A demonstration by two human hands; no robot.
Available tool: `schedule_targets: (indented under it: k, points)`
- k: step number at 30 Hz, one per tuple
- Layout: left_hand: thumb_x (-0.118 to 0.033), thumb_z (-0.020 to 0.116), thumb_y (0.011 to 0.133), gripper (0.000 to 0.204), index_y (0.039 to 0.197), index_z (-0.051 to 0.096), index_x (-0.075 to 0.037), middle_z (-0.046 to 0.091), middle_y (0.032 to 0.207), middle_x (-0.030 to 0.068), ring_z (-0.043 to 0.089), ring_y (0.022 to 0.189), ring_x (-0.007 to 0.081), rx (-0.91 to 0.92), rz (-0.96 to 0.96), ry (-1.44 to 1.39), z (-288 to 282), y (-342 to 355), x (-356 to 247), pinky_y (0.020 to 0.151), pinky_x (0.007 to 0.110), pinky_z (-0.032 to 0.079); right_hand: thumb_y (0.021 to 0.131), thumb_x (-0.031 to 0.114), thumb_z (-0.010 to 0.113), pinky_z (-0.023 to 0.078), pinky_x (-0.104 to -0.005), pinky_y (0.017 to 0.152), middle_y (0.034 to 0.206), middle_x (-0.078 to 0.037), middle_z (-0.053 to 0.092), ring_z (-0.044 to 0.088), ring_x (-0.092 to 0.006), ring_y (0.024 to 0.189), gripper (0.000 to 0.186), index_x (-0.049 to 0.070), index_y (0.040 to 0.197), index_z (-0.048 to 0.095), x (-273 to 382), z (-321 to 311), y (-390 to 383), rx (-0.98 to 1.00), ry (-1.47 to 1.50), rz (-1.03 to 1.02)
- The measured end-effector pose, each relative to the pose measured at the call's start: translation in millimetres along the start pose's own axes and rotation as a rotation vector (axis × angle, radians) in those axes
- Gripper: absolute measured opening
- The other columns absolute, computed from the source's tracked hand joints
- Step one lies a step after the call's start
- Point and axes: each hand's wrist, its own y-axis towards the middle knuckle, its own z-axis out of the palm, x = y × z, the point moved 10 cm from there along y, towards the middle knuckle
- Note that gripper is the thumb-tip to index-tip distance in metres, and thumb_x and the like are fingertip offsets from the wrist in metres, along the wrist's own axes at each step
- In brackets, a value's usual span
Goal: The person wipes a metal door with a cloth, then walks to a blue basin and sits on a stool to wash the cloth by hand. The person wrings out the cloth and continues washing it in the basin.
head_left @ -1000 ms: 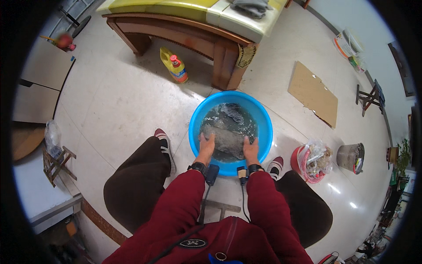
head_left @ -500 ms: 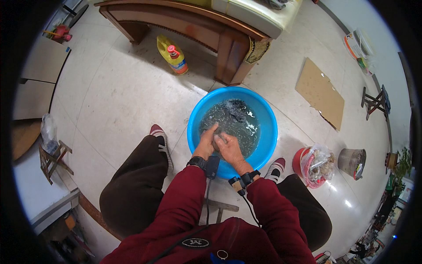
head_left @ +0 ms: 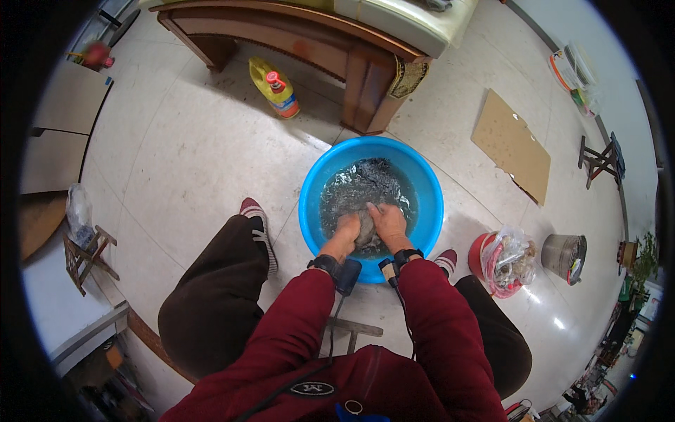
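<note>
A round blue basin (head_left: 309, 232) of murky, rippling water stands on the floor between my feet. Inside it, my left hand (head_left: 346, 232) and my right hand (head_left: 388, 221) are side by side, closed on a wet grey piece of cloth (head_left: 366, 226). The cloth bulges between them at the water's surface, and part of it is hidden under my fingers. Dark material (head_left: 376, 172) shows in the water at the basin's far side; its kind cannot be made out.
Beyond the basin is a wooden table (head_left: 365, 91), with a yellow jug-shaped bottle (head_left: 271, 84) before it. To the right are flat cardboard (head_left: 512, 144), a red bucket (head_left: 478, 253) with a filled plastic bag (head_left: 510, 260), and a metal bucket (head_left: 562, 257). A small stool (head_left: 88, 257) stands left.
My hands have moved apart and slightly right. The grey cloth, mostly covered before, now shows between them. The right wrist has turned more upright.
</note>
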Motion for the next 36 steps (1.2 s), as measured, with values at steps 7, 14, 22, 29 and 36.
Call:
schedule_targets:
  k: [7, 14, 22, 29, 36]
  points:
    - [-0.045, 0.043, 0.103, 0.047, 0.136, 0.046, -0.013, 0.052, 0.135, 0.0095, 0.051, 0.121, 0.0278, -0.131, -0.055, -0.211, -41, 11, 25, 0.099, 0.051, 0.041, 0.09, 0.035, 0.067, 0.046, -0.0473, 0.095, 0.113, -0.02, 0.064, 0.058, -0.0392, 0.106, 0.035, 0.007, 0.111, 0.066, -82, -14, -29, -0.556, 0.204, 0.164]
    - [-0.062, 0.041, 0.099, 0.063, 0.134, 0.051, -0.01, 0.061, 0.123, 0.0108, 0.059, 0.11, 0.0279, 0.162, -0.139, -0.426, -12, 2, 10, 0.09, 0.049, 0.049, 0.084, 0.027, 0.07, 0.048, -0.0437, 0.084, 0.098, -0.019, 0.061, 0.06, -0.037, 0.094, 0.027, 0.002, 0.09, 0.064, 35, 43, -23, -0.03, 0.565, -0.138]
    - [-0.049, 0.066, 0.091, 0.052, 0.114, 0.061, -0.003, 0.066, 0.105, 0.0129, 0.065, 0.094, 0.0265, 0.426, 0.029, -0.449, 10, -18, -19, 0.082, 0.04, 0.056, 0.085, 0.026, 0.068, 0.049, -0.0463, 0.066, 0.085, -0.014, 0.061, 0.062, -0.0391, 0.077, 0.024, 0.005, 0.08, 0.057, 100, -14, -51, -0.085, 0.352, -0.272]
    - [-0.023, 0.053, 0.099, 0.031, 0.118, 0.057, 0.0, 0.064, 0.108, 0.014, 0.067, 0.091, 0.0287, 0.228, -0.049, -0.372, 18, 7, 8, 0.076, 0.045, 0.057, 0.087, 0.03, 0.062, 0.049, -0.0542, 0.069, 0.083, -0.022, 0.064, 0.062, -0.0458, 0.081, 0.023, 0.006, 0.087, 0.06, 37, -8, -8, -0.223, 0.056, -0.115]
    - [-0.038, 0.05, 0.102, 0.046, 0.137, 0.046, -0.008, 0.051, 0.139, 0.015, 0.053, 0.124, 0.0318, -0.001, 0.015, -0.35, -13, 12, 17, 0.103, 0.052, 0.043, 0.09, 0.03, 0.065, 0.051, -0.0484, 0.081, 0.097, -0.021, 0.066, 0.063, -0.0417, 0.091, 0.029, 0.005, 0.105, 0.063, -93, -24, -9, -0.448, 0.338, 0.129]
